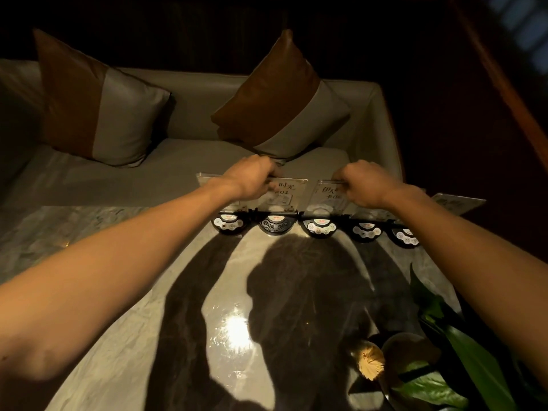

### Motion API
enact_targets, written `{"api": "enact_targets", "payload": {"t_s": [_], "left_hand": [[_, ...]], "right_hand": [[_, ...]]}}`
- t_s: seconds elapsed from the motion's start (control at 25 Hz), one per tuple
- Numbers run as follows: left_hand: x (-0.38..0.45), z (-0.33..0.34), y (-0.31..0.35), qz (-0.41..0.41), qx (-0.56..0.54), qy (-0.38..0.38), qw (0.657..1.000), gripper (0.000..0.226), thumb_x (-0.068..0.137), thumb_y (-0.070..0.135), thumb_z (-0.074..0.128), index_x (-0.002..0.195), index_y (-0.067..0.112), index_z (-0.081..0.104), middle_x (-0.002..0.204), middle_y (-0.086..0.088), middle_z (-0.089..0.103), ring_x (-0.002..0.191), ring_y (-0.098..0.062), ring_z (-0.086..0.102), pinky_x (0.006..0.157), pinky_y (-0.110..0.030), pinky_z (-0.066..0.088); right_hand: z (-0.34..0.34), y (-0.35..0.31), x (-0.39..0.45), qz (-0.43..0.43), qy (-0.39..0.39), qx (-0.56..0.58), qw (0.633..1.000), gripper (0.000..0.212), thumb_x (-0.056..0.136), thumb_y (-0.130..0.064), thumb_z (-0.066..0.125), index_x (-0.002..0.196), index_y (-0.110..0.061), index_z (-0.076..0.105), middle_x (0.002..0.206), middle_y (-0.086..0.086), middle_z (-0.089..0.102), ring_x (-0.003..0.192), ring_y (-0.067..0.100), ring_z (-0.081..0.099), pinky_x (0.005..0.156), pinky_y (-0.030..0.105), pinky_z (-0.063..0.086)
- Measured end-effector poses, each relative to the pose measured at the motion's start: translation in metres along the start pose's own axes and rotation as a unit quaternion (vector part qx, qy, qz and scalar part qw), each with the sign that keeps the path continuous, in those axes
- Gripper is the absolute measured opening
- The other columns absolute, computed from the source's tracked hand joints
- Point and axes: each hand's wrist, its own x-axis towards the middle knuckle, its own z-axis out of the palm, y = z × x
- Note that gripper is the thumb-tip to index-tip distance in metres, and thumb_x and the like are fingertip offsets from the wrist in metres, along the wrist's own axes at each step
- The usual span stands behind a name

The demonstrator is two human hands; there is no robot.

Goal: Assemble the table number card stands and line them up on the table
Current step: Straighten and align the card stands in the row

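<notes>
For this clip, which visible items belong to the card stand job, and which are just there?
Part of the job:
- left hand, gripping a clear card panel
- right hand, gripping the next card panel
- row of black round bases
- marble table

Just there:
- two cushions
- sofa
- leafy plant

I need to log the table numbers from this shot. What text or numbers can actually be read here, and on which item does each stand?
"时光" with "01" below it: on the acrylic card held by the left hand; its start is hidden.
"伊" plus a partly covered character: on the acrylic card held by the right hand; second line unreadable.
Button labels on the black bases: too small to read.
</notes>
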Motion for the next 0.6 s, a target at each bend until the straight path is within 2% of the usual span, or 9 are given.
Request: {"api": "enact_targets", "payload": {"t_s": [0.16,0.28,0.36,0.44,0.6], "left_hand": [[0.008,0.006,-0.004,-0.013,0.004,-0.002,1.000,0.020,0.092,0.030,0.069,0.108,0.019,0.073,0.109,-0.003,0.074,0.103,-0.024,0.067,0.085,-0.036,0.052],[0.012,0.002,-0.008,-0.011,0.006,-0.038,0.999,0.019,0.086,0.034,0.074,0.103,0.026,0.070,0.107,0.001,0.074,0.100,-0.020,0.067,0.086,-0.037,0.053],[0.015,-0.001,-0.005,-0.011,0.016,-0.055,0.998,0.023,0.085,0.036,0.075,0.106,0.028,0.069,0.107,0.002,0.074,0.097,-0.019,0.067,0.087,-0.039,0.054],[0.017,-0.002,0.004,-0.009,0.022,-0.046,0.999,0.030,0.083,0.040,0.075,0.110,0.027,0.068,0.109,0.002,0.074,0.099,-0.019,0.067,0.088,-0.042,0.056],[0.026,0.002,0.049,0.037,0.007,-0.025,0.999,0.048,0.084,0.045,0.073,0.127,0.024,0.063,0.123,0.001,0.069,0.110,-0.019,0.065,0.094,-0.039,0.054]], "right_hand": [[0.000,0.004,-0.001,0.009,-0.010,0.031,0.999,0.027,0.095,-0.020,0.062,0.121,-0.019,0.069,0.119,0.010,0.071,0.110,0.030,0.065,0.090,0.040,0.052],[-0.004,0.011,-0.007,0.004,-0.035,0.084,0.996,0.049,0.093,-0.026,0.069,0.140,-0.017,0.057,0.135,0.008,0.064,0.124,0.026,0.059,0.103,0.040,0.048],[-0.013,0.030,-0.016,0.017,-0.025,0.109,0.994,0.061,0.091,-0.029,0.073,0.146,-0.016,0.050,0.142,0.007,0.060,0.130,0.024,0.056,0.109,0.041,0.045],[-0.018,0.054,-0.026,0.044,-0.014,0.082,0.996,0.059,0.092,-0.029,0.072,0.145,-0.015,0.051,0.142,0.008,0.060,0.129,0.025,0.057,0.107,0.041,0.047],[-0.007,0.083,-0.042,0.086,-0.029,0.010,0.996,0.032,0.093,-0.020,0.065,0.125,-0.017,0.065,0.121,0.011,0.068,0.109,0.028,0.065,0.091,0.039,0.053]]}}
